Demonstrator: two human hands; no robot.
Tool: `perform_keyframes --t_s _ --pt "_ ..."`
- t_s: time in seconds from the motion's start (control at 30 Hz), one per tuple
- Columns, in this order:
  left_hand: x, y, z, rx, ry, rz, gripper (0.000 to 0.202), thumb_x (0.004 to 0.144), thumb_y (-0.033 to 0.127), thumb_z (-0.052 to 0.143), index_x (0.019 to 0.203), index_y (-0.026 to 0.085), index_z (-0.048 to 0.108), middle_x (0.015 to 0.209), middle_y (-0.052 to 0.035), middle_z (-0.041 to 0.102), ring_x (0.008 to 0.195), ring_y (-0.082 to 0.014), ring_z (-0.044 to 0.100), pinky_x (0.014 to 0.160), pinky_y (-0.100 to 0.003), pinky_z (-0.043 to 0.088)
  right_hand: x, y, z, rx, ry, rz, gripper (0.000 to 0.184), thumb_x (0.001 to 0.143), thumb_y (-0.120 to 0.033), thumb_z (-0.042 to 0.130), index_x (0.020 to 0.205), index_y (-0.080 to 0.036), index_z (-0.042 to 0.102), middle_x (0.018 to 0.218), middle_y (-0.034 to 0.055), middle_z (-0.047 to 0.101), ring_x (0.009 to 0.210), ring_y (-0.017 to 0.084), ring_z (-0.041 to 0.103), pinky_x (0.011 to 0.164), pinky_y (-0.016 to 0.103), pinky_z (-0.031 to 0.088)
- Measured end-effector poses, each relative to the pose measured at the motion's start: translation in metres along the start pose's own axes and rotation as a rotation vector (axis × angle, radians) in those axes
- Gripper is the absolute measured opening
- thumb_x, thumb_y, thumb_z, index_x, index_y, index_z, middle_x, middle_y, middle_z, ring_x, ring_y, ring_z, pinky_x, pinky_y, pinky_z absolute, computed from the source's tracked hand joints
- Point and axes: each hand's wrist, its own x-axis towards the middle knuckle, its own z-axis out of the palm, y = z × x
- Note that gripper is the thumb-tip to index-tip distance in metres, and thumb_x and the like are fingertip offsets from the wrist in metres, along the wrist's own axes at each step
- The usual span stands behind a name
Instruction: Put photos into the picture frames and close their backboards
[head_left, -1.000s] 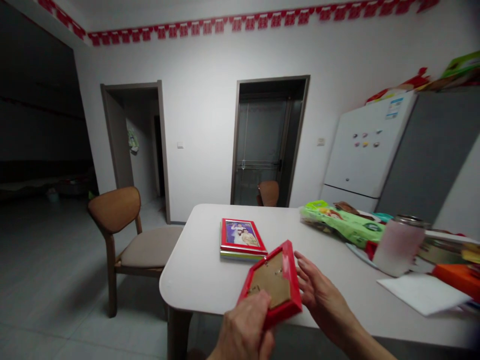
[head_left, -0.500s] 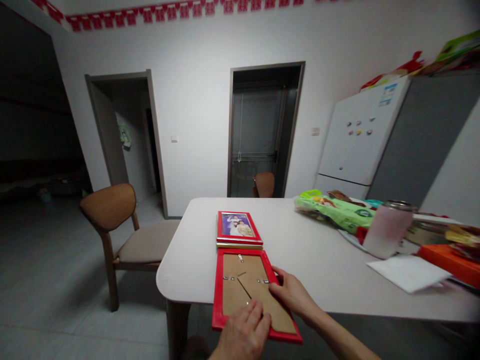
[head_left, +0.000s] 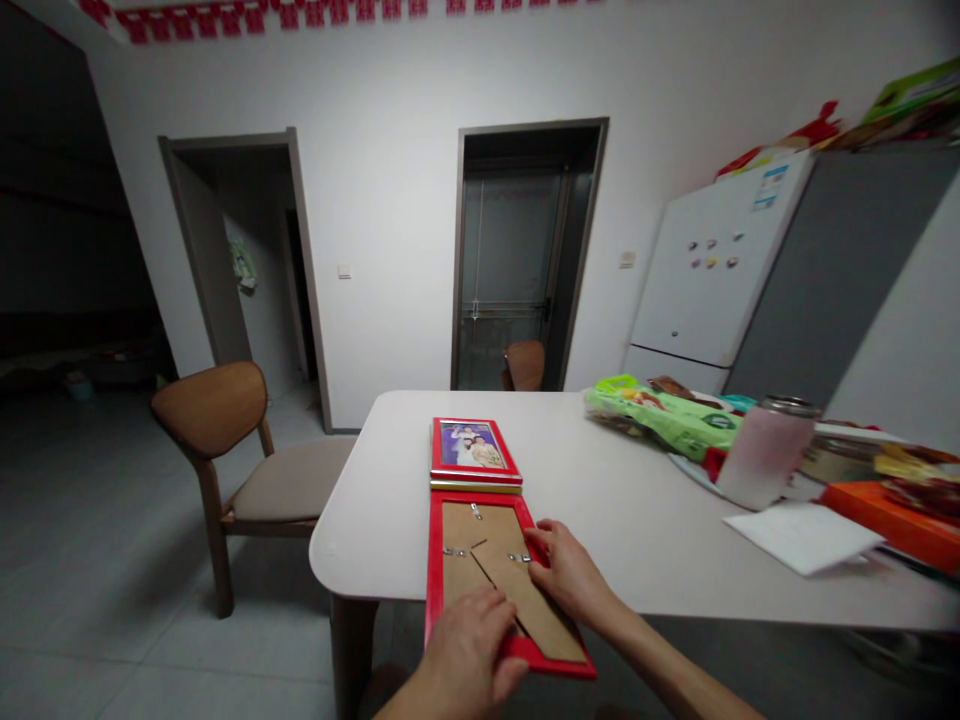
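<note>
A red picture frame (head_left: pixel 480 560) lies face down on the white table (head_left: pixel 622 510), its brown backing board and stand showing, and its near end hangs over the table's front edge. My left hand (head_left: pixel 469 655) rests on the frame's near end with its fingers curled on the backing. My right hand (head_left: pixel 566 575) presses on the frame's right edge beside a small metal clip, fingers bent. Just beyond it lies a stack of frames (head_left: pixel 474 455), the top one red with a photo facing up.
To the right on the table are a green snack bag (head_left: pixel 664 415), a pink cup (head_left: pixel 765 455), a white sheet of paper (head_left: pixel 802 535) and an orange box (head_left: pixel 896 520). A wooden chair (head_left: pixel 240 450) stands left of the table. A white fridge (head_left: pixel 724 265) is behind.
A second ago I held the red frame tilted above the table with both hands. It now lies flat, face down, in front of the stack, and both hands rest on it.
</note>
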Motion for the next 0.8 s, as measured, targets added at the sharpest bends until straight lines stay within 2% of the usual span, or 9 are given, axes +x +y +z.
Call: perform_keyframes --t_s 0.1,0.2,0.37,0.53,0.67,0.8 --pt "0.005 -0.017 -0.020 -0.027 0.052 -0.295 0.052 0.069 0.031 0.050 0.117 0.012 0.043 0.125 -0.0115 0.042 0.115 -0.0234 0.036 0.098 -0.035 0.026 0.003 -0.005 -0.003 -0.028 -0.031 -0.042 0.029 0.064 -0.015 0.042 0.084 -0.014 0.064 0.096 0.0094 0.055 0.089 0.017 0.050 0.082 0.023 0.036" --pt "0.008 -0.034 -0.023 -0.072 0.059 -0.432 0.061 0.066 0.030 0.049 0.121 0.006 0.037 0.132 -0.0132 0.031 0.119 -0.0225 0.030 0.099 -0.030 0.022 0.005 -0.007 -0.002 -0.037 -0.048 -0.041 0.025 0.067 -0.017 0.042 0.075 -0.016 0.065 0.086 0.0073 0.056 0.081 0.015 0.051 0.075 0.022 0.038" --pt "0.008 -0.039 -0.016 -0.117 0.063 -0.456 0.063 0.065 0.030 0.048 0.122 0.005 0.035 0.133 -0.0120 0.028 0.120 -0.0196 0.028 0.100 -0.024 0.019 0.004 -0.005 0.002 -0.080 0.000 -0.036 0.027 0.071 -0.020 0.040 0.077 -0.018 0.065 0.083 0.0066 0.055 0.079 0.015 0.050 0.071 0.022 0.037" --pt "0.008 -0.034 -0.019 -0.123 0.073 -0.467 0.061 0.065 0.030 0.046 0.121 0.007 0.037 0.132 -0.0104 0.031 0.120 -0.0179 0.029 0.099 -0.022 0.019 0.006 -0.009 0.005 -0.169 0.047 -0.033 0.027 0.073 -0.024 0.041 0.087 -0.020 0.064 0.091 0.0070 0.058 0.086 0.018 0.048 0.074 0.026 0.035" --pt "0.009 -0.035 -0.018 -0.109 0.079 -0.486 0.058 0.067 0.028 0.044 0.120 0.007 0.038 0.132 -0.0089 0.031 0.119 -0.0170 0.030 0.099 -0.021 0.019 0.026 -0.026 0.016 -0.154 0.036 -0.057 0.029 0.077 -0.025 0.039 0.092 -0.020 0.063 0.094 0.0064 0.059 0.089 0.018 0.047 0.076 0.025 0.034" --pt "0.010 -0.036 -0.015 -0.124 0.090 -0.483 0.055 0.067 0.026 0.044 0.120 0.011 0.040 0.132 -0.0059 0.032 0.119 -0.0177 0.031 0.099 -0.022 0.020 0.051 -0.042 0.032 -0.159 -0.002 -0.012 0.028 0.077 -0.024 0.039 0.081 -0.017 0.065 0.085 0.0081 0.059 0.082 0.018 0.050 0.071 0.026 0.035"
